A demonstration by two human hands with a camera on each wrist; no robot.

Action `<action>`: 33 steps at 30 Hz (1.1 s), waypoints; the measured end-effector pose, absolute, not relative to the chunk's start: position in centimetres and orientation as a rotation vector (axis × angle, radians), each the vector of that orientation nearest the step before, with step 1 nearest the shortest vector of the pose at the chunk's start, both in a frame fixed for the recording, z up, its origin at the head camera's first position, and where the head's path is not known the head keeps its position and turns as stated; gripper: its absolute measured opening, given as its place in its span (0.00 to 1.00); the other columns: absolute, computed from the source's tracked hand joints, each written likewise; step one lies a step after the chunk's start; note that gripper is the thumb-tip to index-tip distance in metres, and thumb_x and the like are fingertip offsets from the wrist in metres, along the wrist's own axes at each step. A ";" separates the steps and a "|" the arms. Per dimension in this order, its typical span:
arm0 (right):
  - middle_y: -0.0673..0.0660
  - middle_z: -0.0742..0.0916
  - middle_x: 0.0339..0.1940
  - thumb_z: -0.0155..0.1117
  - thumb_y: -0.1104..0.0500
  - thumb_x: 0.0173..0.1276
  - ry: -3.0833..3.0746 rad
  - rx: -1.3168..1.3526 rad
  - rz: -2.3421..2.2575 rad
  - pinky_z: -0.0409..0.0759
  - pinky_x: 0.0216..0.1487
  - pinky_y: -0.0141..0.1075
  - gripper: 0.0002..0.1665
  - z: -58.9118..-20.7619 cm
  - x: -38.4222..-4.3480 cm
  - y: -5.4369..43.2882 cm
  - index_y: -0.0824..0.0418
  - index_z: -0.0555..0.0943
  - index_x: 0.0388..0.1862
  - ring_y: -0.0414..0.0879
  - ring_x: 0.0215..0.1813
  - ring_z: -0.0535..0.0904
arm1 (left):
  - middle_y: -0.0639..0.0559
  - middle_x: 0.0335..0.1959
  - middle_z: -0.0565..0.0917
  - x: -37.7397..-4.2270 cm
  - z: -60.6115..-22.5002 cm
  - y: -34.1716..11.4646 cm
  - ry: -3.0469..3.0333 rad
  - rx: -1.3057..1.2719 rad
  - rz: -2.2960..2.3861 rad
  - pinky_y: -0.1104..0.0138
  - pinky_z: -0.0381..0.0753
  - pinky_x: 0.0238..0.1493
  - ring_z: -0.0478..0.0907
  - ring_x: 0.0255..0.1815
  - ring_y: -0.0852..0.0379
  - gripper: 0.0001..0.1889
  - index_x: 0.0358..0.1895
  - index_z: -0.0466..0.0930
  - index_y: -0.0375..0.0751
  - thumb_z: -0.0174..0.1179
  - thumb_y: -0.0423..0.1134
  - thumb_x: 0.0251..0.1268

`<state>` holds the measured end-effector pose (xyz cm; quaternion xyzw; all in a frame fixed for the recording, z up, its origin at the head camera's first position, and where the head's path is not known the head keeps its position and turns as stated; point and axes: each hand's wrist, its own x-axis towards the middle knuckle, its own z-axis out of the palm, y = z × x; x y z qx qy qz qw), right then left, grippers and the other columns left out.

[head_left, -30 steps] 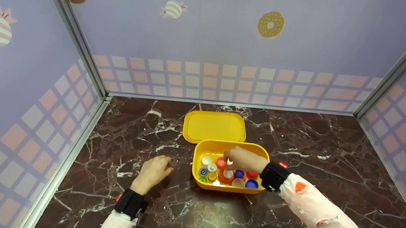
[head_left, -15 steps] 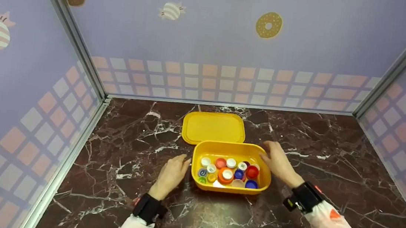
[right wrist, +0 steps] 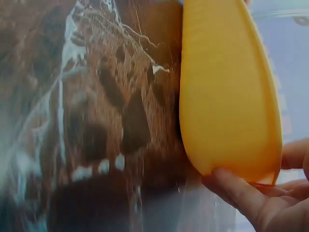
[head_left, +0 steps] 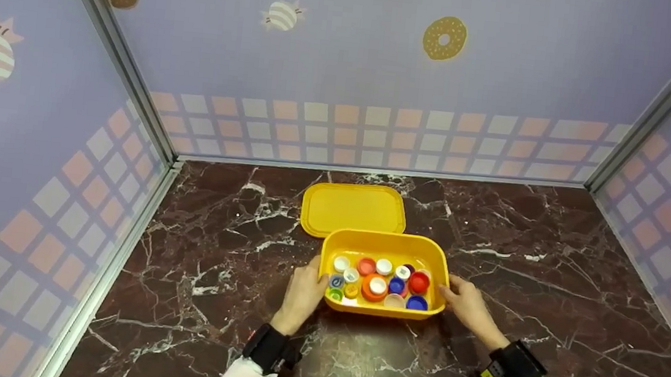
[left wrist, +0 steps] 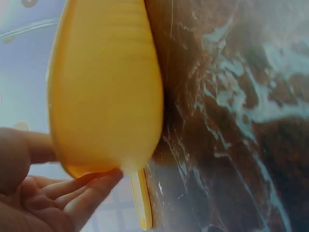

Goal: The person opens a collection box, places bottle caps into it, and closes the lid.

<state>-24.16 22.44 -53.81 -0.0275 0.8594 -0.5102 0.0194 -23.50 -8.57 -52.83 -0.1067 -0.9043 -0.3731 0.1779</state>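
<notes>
A yellow plastic box (head_left: 383,312) holds several bottle caps in white, red, orange, blue, yellow and green. My left hand (head_left: 303,291) grips its left end, the thumb over the rim and the fingers against the outer wall. At the right end my right hand (head_left: 471,309) grips it the same way. In the left wrist view the box's side (left wrist: 106,87) fills the middle, with fingertips (left wrist: 111,179) pressed to its far corner. The right wrist view has the box's wall (right wrist: 227,96) with fingers (right wrist: 236,186) on it. Whether the base touches the table cannot be told.
A yellow lid (head_left: 355,209) lies flat on the dark marble-patterned table (head_left: 235,203), just behind the box. Lilac panels with pink and white squares (head_left: 377,137) enclose the table at the back, left and right.
My right hand has left the caps inside the box and moved to its right end. My left hand has come rightward to the left end. Both now grip the box, which has shifted slightly.
</notes>
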 end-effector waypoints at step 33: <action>0.53 0.80 0.19 0.57 0.66 0.57 3.073 -0.256 -1.318 0.67 0.19 0.33 0.10 -47.9 -23.7 20.9 0.68 0.82 0.36 0.43 0.19 0.71 | 0.39 0.22 0.80 -22.7 -52.4 -9.3 -2.456 -0.254 -1.036 0.64 0.73 0.15 0.79 0.20 0.48 0.10 0.37 0.76 0.29 0.57 0.21 0.49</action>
